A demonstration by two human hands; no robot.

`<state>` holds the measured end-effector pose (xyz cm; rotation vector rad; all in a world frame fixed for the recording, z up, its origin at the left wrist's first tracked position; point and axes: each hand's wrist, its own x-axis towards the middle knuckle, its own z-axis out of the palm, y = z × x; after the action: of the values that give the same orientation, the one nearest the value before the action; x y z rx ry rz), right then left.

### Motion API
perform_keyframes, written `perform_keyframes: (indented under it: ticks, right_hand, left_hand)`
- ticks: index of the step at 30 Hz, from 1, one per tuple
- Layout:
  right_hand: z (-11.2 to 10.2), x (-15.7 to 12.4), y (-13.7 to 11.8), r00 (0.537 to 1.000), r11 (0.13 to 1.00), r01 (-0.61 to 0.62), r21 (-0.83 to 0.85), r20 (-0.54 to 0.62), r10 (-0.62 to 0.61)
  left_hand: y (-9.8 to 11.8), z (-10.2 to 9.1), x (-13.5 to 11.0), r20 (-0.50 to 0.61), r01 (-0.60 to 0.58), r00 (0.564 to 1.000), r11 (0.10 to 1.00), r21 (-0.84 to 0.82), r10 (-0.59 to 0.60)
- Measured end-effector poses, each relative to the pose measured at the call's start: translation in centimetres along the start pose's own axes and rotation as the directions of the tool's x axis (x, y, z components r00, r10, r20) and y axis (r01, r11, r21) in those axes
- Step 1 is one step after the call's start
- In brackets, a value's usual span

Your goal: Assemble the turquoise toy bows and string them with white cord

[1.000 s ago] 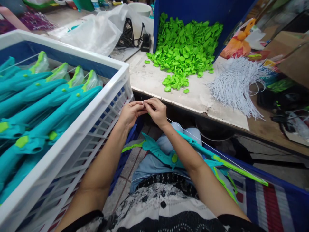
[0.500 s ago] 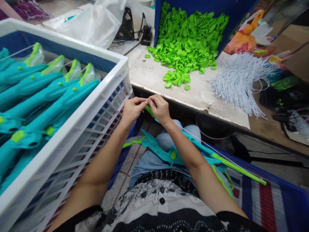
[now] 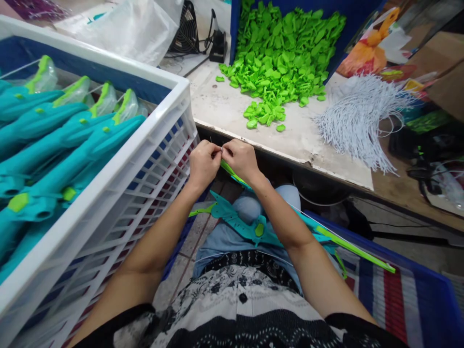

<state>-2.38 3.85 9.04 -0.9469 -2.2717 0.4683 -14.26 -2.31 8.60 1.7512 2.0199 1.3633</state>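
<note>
Across my lap lies a teal and lime-green toy bow (image 3: 232, 215), its green limb ends reaching out at both sides. A thin white cord (image 3: 304, 214) runs along it from the right end toward my hands. Beyond my knees, my left hand (image 3: 203, 164) and my right hand (image 3: 242, 158) meet fingertip to fingertip at the bow's near-table green tip (image 3: 228, 169). Both pinch the white cord, of which only a small bit shows between the fingers. Whether it is knotted there is hidden by the fingertips.
At my left stands a white plastic crate (image 3: 165, 108) holding several teal toy bows (image 3: 72, 162). On the worktable (image 3: 213, 108) are a heap of green plastic pieces (image 3: 282, 58), a bundle of white cords (image 3: 362, 116) and a small black fan (image 3: 185, 31). A blue crate (image 3: 431, 285) sits low at right.
My fingertips have drawn closer together, and less of the white cord shows between them. Both hands are at nearly the same place; the view has shifted slightly.
</note>
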Motion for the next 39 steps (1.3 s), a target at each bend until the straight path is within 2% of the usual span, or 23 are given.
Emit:
perform_keyframes:
  ticks: [5, 10, 13, 15, 19, 21, 23, 24, 25, 27, 29, 31, 34, 36, 39]
  right_hand:
    - [0.7, -0.7, 0.2, 0.991, 0.983, -0.047, 0.179, -0.116, 0.068]
    - [1.2, -0.6, 1.3, 0.987, 0.99, 0.002, 0.138, -0.157, 0.02]
    - [1.3, -0.4, 1.6, 0.984, 0.993, -0.047, 0.108, -0.166, 0.065]
    - [1.0, -0.6, 1.1, 0.986, 0.99, -0.039, 0.132, -0.158, 0.06]
    - [0.0, -3.4, -1.5, 0.991, 0.955, 0.118, 0.272, -0.094, -0.096]
    - [0.2, -5.7, -2.4, 0.968, 0.913, 0.227, 0.339, 0.023, -0.249]
    - [1.1, -8.2, -2.4, 0.906, 0.888, 0.288, 0.358, 0.199, -0.374]
    - [1.8, -9.4, -2.1, 0.876, 0.9, 0.283, 0.331, 0.294, -0.384]
    - [2.6, -10.4, -1.6, 0.855, 0.927, 0.256, 0.275, 0.383, -0.35]
    - [4.1, -12.1, -0.3, 0.818, 0.978, 0.172, 0.115, 0.537, -0.207]
    - [5.0, -13.2, 0.6, 0.759, 0.992, 0.128, 0.002, 0.644, -0.099]
    - [5.3, -13.8, 0.7, 0.729, 0.988, 0.149, -0.029, 0.679, -0.09]
    - [5.7, -13.9, -0.3, 0.739, 0.967, 0.252, -0.03, 0.652, -0.172]
    - [6.3, -13.7, -1.1, 0.723, 0.944, 0.329, -0.033, 0.651, -0.229]
    - [7.8, -13.5, -2.1, 0.698, 0.928, 0.366, -0.064, 0.679, -0.228]
  left_hand:
    - [0.0, -0.3, -0.1, 0.008, 0.03, 1.0, 0.999, -0.046, -0.029]
    - [0.0, -0.4, -0.2, 0.013, 0.131, 0.991, 0.984, -0.12, -0.131]
    - [-0.2, -0.5, -0.2, 0.069, 0.175, 0.984, 0.963, -0.204, -0.164]
    - [-0.5, -0.8, -0.4, 0.106, 0.174, 0.983, 0.949, -0.264, -0.151]
    - [-1.4, -2.3, -1.5, 0.175, 0.167, 0.977, 0.941, -0.295, -0.118]
    - [-1.7, -3.0, -2.8, 0.205, 0.197, 0.969, 0.925, -0.324, -0.134]
    - [-1.9, -3.4, -4.8, 0.181, 0.261, 0.962, 0.883, -0.391, -0.204]
    - [-2.0, -3.5, -6.3, 0.145, 0.299, 0.954, 0.852, -0.429, -0.262]
    - [-2.1, -3.5, -8.0, 0.1, 0.34, 0.938, 0.82, -0.46, -0.333]
    - [-2.3, -3.4, -12.3, 0.019, 0.431, 0.879, 0.777, -0.46, -0.476]
    - [-2.7, -3.5, -17.3, 0.021, 0.539, 0.825, 0.775, -0.329, -0.565]
    - [-3.1, -4.0, -22.3, 0.144, 0.591, 0.805, 0.8, -0.103, -0.576]
    - [-3.5, -5.2, -28.1, 0.42, 0.512, 0.743, 0.847, 0.144, -0.521]
    - [-3.6, -6.0, -30.1, 0.513, 0.466, 0.701, 0.863, 0.197, -0.496]
    - [-3.5, -6.6, -30.0, 0.571, 0.481, 0.678, 0.867, 0.131, -0.463]
